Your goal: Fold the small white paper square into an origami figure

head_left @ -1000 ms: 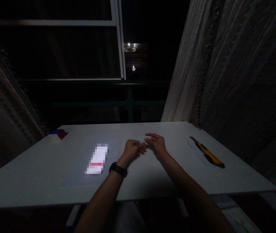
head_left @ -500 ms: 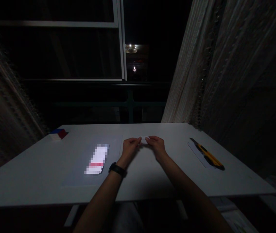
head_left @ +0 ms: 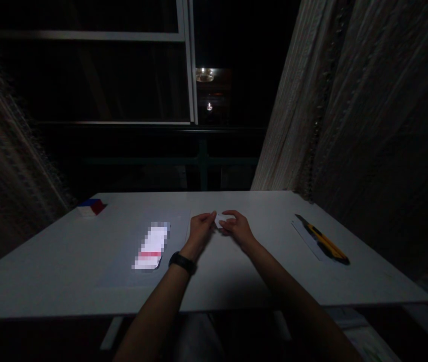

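A small piece of white paper [head_left: 220, 219] is held up over the middle of the table. My left hand [head_left: 200, 229] pinches its left side between thumb and fingertips; a dark watch [head_left: 182, 263] is on that wrist. On the other side, my right hand [head_left: 241, 229] has its forefinger curled along the paper's upper edge and its thumb lower, against the paper. Part of the paper is covered by the fingers. To the left of my hands lies a lit phone [head_left: 152, 246], its screen blurred out.
A yellow and black utility knife [head_left: 325, 241] lies at the right beside a white strip [head_left: 306, 240]. At the far left sits a colored puzzle cube [head_left: 91, 207]. The white table [head_left: 274, 286] ends before a dark window, with curtains [head_left: 285, 100] on both sides.
My right thumb and forefinger have moved apart, and more of the white paper shows between my hands. My left hand keeps its pinch in nearly the same place.
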A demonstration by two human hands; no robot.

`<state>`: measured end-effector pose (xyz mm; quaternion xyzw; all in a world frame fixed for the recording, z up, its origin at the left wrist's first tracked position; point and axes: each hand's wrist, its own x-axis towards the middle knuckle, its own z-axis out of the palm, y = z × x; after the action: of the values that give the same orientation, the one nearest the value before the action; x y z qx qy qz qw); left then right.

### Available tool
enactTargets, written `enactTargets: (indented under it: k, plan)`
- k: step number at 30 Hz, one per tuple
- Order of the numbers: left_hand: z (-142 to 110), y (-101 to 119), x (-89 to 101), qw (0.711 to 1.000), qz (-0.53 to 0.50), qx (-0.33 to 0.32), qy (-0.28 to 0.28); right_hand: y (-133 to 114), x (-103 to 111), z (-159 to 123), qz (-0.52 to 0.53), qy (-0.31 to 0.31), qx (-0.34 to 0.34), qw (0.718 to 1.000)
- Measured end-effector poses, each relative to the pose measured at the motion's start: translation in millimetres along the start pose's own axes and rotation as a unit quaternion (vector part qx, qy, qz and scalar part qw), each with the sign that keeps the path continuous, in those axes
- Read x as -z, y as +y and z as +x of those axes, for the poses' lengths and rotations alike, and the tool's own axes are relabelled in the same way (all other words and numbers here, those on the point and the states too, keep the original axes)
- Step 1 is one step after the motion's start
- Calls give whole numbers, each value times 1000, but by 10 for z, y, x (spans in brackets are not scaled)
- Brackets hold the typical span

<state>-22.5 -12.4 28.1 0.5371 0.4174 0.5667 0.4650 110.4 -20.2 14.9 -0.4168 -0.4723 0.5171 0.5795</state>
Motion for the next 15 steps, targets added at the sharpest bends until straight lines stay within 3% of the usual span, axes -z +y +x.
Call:
enactTargets:
  k: [7,11,15]
  plan:
    - [-25,10,-21,996,-56,69,-28,-7,8,-31,-5,-23,14,1000]
    - [7,-50,43,989,-100,112,-12,-69,40,-44,-15,-123,-58,991]
    - [40,-75,128,979,-116,167,-7,-126,91,-52,-2,-201,-75,977]
